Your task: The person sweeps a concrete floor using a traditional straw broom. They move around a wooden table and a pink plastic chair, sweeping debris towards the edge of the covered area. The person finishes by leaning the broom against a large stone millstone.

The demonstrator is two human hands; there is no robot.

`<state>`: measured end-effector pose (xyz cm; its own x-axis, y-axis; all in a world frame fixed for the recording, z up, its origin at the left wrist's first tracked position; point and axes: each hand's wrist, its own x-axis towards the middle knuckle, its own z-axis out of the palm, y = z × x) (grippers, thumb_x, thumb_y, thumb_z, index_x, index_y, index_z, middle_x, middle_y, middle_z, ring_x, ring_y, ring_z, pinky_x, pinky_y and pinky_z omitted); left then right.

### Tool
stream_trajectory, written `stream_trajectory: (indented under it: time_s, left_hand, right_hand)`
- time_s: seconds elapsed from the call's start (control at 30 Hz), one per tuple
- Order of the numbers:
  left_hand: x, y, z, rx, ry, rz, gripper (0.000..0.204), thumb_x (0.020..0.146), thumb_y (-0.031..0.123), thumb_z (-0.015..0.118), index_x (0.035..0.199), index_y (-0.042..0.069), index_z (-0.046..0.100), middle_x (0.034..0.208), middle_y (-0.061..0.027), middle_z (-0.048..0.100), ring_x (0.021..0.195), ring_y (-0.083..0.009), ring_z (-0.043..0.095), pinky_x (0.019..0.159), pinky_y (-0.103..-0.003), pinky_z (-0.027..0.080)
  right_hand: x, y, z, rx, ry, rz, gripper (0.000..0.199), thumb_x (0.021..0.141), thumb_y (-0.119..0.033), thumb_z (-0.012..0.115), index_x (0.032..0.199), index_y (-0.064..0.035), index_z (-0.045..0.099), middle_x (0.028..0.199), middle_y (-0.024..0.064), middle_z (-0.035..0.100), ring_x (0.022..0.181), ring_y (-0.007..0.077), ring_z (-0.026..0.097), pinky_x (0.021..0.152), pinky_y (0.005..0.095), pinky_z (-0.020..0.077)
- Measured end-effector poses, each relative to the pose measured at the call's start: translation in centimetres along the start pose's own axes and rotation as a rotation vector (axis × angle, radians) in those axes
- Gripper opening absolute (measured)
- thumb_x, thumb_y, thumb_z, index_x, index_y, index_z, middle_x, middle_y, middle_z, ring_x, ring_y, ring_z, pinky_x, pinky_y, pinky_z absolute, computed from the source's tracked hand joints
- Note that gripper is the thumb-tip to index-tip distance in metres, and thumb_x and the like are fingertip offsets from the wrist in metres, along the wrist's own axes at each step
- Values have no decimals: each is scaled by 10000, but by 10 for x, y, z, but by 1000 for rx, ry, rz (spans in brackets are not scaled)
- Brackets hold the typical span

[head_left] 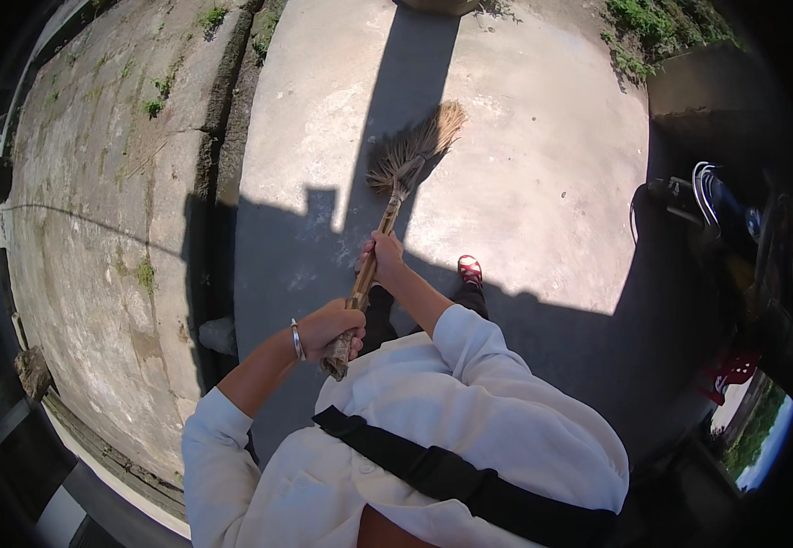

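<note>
A broom point(386, 219) with a wooden or bamboo handle and a fan of stiff, straw-coloured bristles slants away from me across the middle of the view. My left hand point(334, 327), with a silver bangle at its wrist, is wrapped round the handle near its butt end. Farther up the shaft, my right hand point(382, 253) grips it too. The bristle head lies over the pale concrete, partly in a shadow band and partly in sun; whether it touches the ground I cannot tell.
Pale concrete paving point(524, 173) stretches ahead, part sunlit, part shaded. A dark gutter point(218, 183) runs along its left side, with a stone block point(218, 335) beside it. Beyond rises a weathered concrete slab point(95, 228). What looks like a parked motorbike point(716, 205) stands in shadow at right. My red shoe point(470, 269) shows ahead.
</note>
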<state>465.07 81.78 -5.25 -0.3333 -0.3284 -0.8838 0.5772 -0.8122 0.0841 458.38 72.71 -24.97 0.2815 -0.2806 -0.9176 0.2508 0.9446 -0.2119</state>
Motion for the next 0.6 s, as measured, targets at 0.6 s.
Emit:
stream_trajectory:
  time_s: [0.6]
  left_hand:
    - [276,108,251,488,282,243,76,720,77,481,690,9,462,565,-44,480,480,-146,506,441,-276,454]
  right_hand:
    - [86,-289,-132,-240,-256,-133,96,777,-34,443,810,-35,353,517,70,420,372,164,431,314,295,381]
